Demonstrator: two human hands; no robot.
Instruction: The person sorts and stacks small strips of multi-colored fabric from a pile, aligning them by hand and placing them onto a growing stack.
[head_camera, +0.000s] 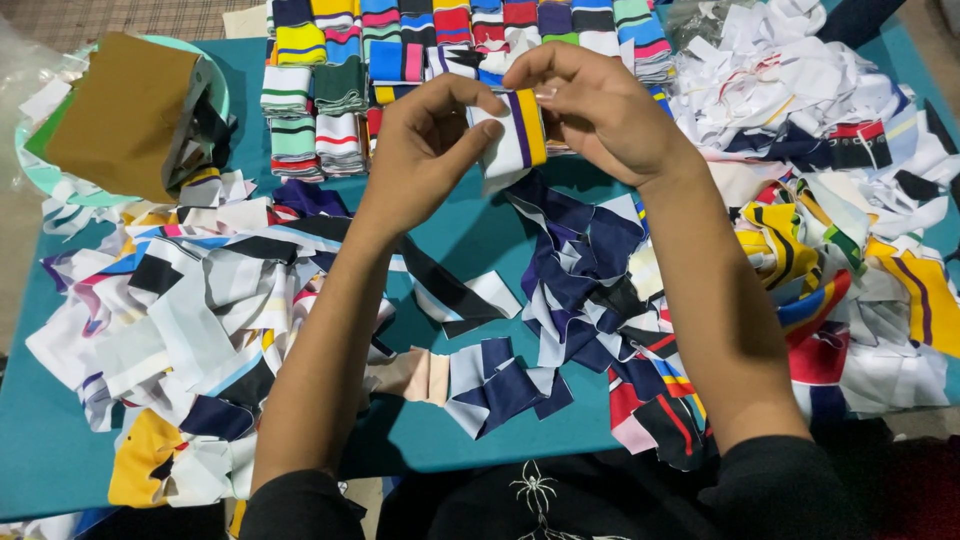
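A: Start nearest the body. What lies there?

B: Dark sleeves, then loose fabric scraps: a navy and white cluster (500, 385) just ahead of the chest, and a big mixed heap (170, 320) to the person's left. Between the forearms the teal table (450, 440) shows bare, the only open room.

A: And the hands?

B: Both are raised above the table's middle. The left hand (425, 150) pinches one edge of a striped fabric piece (515, 140), white with purple and yellow bands, thumb against curled fingers. The right hand (600, 110) has its fingers closed over the top of the same piece. So both grip it, and it hangs in the air, touching nothing else.

A: How should that fold be done well?

B: I'd judge: keep the stripes lined up, press the crease flat between thumb and forefinger, and keep the corners square like the finished ones.

A: What lies beyond?

B: Just behind the hands, rows of folded striped stacks (330, 90) reach the far edge. They're close, so any move forward wants care. Far right there's a white scrap pile (790, 70); far left, a brown sheet (120, 110) on a pale green dish (35, 170).
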